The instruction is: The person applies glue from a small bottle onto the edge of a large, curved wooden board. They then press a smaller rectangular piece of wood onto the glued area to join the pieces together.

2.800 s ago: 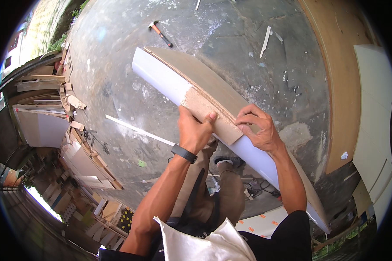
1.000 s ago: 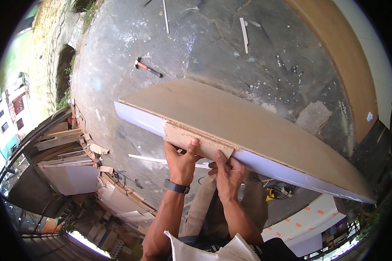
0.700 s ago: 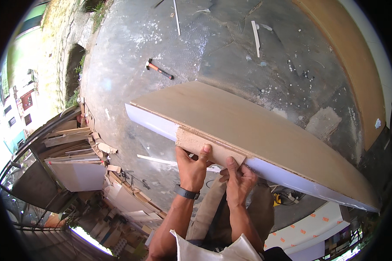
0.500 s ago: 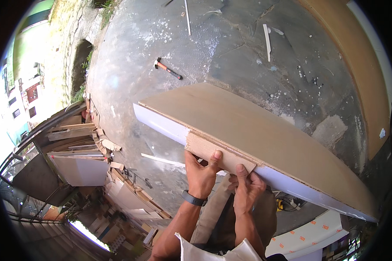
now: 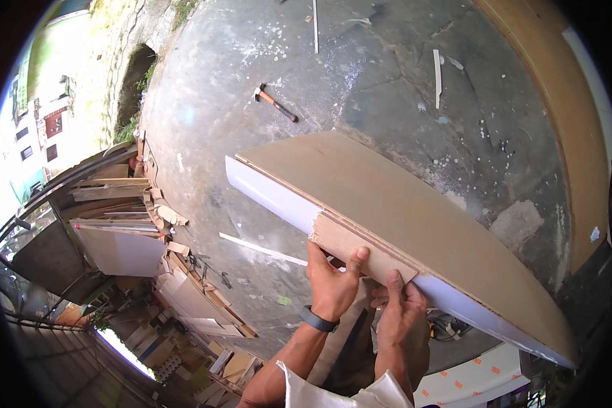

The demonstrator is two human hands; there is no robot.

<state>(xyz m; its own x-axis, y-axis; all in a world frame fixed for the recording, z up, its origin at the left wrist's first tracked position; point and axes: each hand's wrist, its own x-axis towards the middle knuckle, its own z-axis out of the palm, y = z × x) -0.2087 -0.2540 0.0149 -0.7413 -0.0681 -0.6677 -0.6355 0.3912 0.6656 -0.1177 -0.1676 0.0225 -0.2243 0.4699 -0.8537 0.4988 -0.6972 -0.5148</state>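
A large brown board (image 5: pixel 381 197) with a white laminated side (image 5: pixel 272 197) slants across the middle, its far right end lowest. Flat against that side lies a short, pale brown piece of thin plywood (image 5: pixel 340 238) with a ragged left end. My left hand (image 5: pixel 333 282), a dark band on its wrist, grips the piece near its middle, thumb on its face and fingers beneath. Close by, my right hand (image 5: pixel 398 313) pinches its right end with the thumb up. The fingers under the piece are partly hidden.
A hammer (image 5: pixel 276 103) with an orange and black handle lies on the concrete floor beyond the board. White strips (image 5: pixel 262 250) are scattered about. Wood offcuts and panels (image 5: pixel 119 248) crowd the left. Another long brown board (image 5: pixel 551 102) stands at the right.
The view has shifted slightly, so the board, plywood piece and both hands appear a little lower and to the right. My grip on the piece looks the same.
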